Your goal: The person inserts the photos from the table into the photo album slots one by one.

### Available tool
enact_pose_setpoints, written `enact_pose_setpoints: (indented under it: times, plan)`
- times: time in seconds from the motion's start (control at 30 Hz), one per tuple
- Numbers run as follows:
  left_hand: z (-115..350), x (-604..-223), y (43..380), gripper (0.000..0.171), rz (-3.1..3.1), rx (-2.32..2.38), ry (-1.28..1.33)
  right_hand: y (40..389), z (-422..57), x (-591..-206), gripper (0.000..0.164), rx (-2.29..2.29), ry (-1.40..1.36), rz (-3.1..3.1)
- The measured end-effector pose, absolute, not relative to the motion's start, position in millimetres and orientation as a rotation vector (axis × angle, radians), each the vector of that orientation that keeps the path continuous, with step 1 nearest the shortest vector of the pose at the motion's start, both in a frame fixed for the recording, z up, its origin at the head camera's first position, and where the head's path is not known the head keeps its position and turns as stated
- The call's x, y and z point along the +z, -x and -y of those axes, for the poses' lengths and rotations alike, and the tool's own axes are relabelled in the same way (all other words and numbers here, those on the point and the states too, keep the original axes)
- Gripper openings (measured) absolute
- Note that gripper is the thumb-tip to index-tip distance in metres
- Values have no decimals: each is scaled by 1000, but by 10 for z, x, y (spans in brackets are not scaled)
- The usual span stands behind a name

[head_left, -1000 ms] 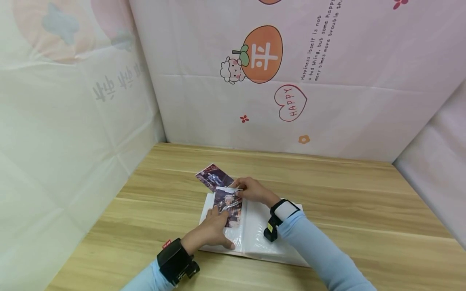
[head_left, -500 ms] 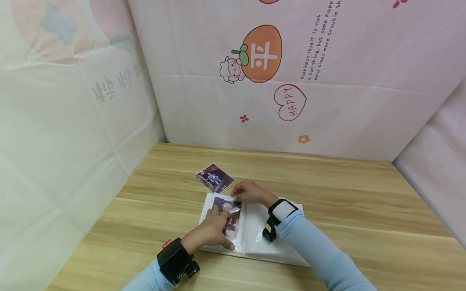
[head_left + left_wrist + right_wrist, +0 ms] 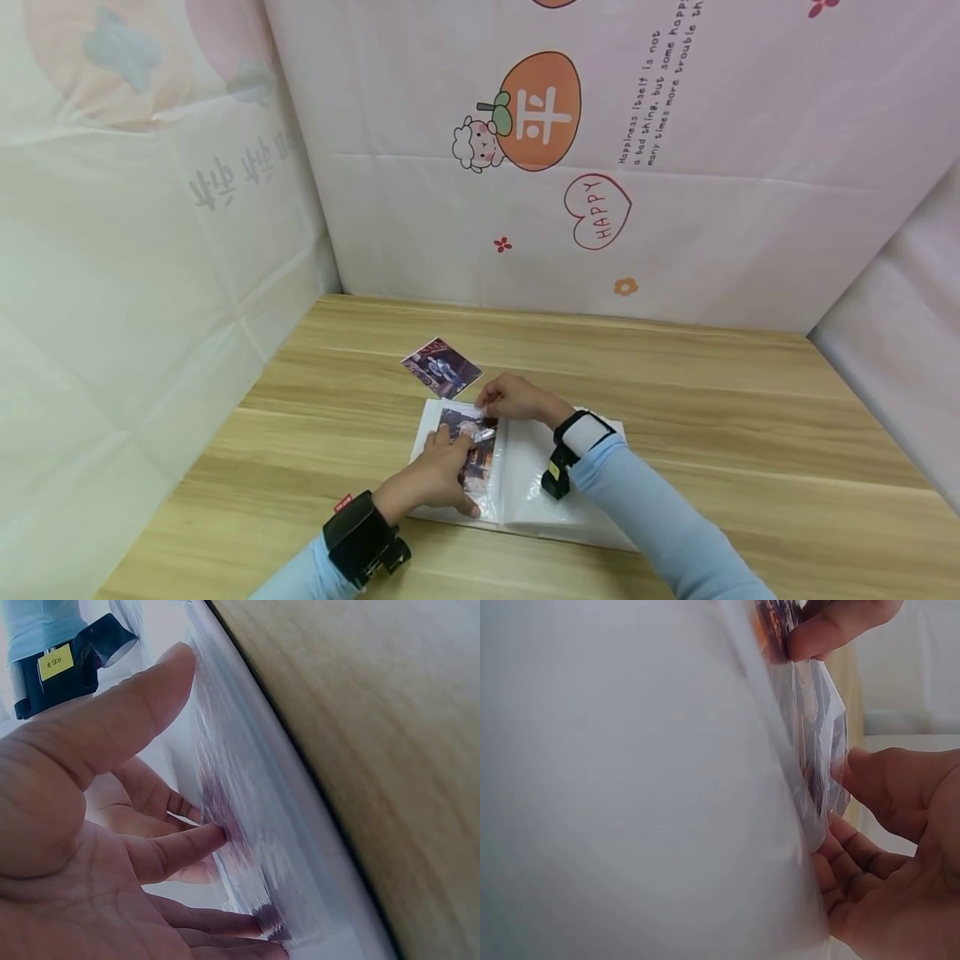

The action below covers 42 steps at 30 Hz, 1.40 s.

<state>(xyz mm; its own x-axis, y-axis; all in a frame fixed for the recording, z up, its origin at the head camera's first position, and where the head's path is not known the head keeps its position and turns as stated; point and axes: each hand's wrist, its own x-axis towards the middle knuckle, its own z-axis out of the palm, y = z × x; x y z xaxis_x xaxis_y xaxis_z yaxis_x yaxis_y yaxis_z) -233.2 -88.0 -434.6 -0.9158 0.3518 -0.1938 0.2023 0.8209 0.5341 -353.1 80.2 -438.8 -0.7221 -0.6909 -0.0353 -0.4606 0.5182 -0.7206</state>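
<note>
A white photo album (image 3: 528, 479) lies spread on the table. In the clear plastic pocket (image 3: 814, 727) of its left page sits a photo (image 3: 477, 471), its top close to the pocket's upper edge. My left hand (image 3: 438, 473) rests on that page with fingers spread, fingertips on the plastic over the photo; the left wrist view shows them touching the shiny film. At the top of the pocket, my right hand (image 3: 517, 397) pinches the plastic between thumb and fingers, and the right wrist view shows the film bulging there. Part of the photo is hidden under my left hand.
A second photo (image 3: 442, 367) lies loose and slanted on the wooden table (image 3: 712, 417), just beyond the album's top left edge. White printed cloth (image 3: 420, 225) hangs behind the table, with more at both sides.
The photo has slid down toward me inside the pocket, mostly in the first half second. My right hand came slightly down and left with it; my left hand stays put.
</note>
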Motion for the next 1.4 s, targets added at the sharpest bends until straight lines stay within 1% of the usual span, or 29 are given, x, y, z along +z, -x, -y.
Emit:
enact_pose_setpoints:
  times: [0.1,0.23,0.37,0.7,0.93,1.07,1.23,1.4]
  plan:
    - [880,-4344,2334,96,-2719,746,-426,3518,-809,-4350,19,-1003,912,-2441]
    - [879,-4348,2338,97,-2714,744,-417,3495,-826,-4267,29,-965,814,-2441]
    - [883,-4354,2345,95,-2721,734,-415,3476,-871,-4173,37,-921,763,-2437]
    - [888,-4362,2362,92,-2738,729,-410,3416,-1189,-4013,43,-848,808,-2477]
    - [889,-4358,2352,90,-2746,735,-418,3302,-1526,-4025,53,-732,869,-2556]
    - [888,-4353,2343,91,-2745,743,-412,3206,-1706,-4056,58,-663,939,-2612]
    - [895,-4348,2329,91,-2762,729,-427,3042,-1890,-4092,58,-637,1001,-2662]
    - [915,-4351,2320,88,-2770,723,-461,2880,-2009,-4110,61,-650,981,-2669]
